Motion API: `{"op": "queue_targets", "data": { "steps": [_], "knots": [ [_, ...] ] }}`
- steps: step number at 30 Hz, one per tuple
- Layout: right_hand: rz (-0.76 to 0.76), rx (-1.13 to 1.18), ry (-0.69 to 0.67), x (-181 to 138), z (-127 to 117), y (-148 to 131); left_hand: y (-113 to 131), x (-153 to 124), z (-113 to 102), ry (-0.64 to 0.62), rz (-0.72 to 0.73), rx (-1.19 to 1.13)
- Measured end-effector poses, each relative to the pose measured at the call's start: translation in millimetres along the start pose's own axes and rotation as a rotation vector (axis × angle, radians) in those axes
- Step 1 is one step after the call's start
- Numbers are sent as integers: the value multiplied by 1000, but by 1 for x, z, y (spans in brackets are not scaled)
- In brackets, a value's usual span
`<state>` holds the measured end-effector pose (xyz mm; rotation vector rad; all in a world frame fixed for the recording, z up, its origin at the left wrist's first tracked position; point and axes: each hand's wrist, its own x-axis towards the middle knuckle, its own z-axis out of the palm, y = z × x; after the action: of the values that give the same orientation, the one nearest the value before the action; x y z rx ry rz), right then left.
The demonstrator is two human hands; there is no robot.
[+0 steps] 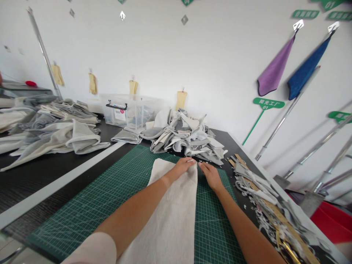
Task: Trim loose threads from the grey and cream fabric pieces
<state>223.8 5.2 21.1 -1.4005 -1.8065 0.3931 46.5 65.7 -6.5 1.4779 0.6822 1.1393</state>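
Observation:
A long off-white piece of cloth [176,212] lies over the green cutting mat [110,198] and runs toward me. My left hand [184,165] is closed on its far right corner, fingers pinched at the edge. Just right of that corner is my right hand [210,175], thumb and fingertips drawn together close to the cloth's edge. Whatever sits between those fingertips is too small to make out.
Beyond the mat rises a heap of grey and white cloth pieces [187,134], beside a clear plastic box [117,113]. More cloth [63,128] is piled at left. Cloth scraps [255,183] and gold-handled scissors [288,251] lie along the right table edge.

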Motion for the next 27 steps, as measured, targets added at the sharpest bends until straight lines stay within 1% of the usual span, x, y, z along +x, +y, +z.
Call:
{"op": "queue_targets", "data": {
  "steps": [5,9,15,21,27],
  "knots": [
    [0,9,27,0,0,0,5,-3,0,17,-21,-29],
    [-3,6,23,0,1,2,5,-3,0,4,-15,-41],
    [1,-22,-19,1,1,3,3,-1,-1,0,-11,-11],
    [-19,-37,-8,-1,1,2,1,-1,-2,0,9,11],
    [-3,-56,-10,-2,2,2,0,1,-3,-1,17,66]
  ]
}}
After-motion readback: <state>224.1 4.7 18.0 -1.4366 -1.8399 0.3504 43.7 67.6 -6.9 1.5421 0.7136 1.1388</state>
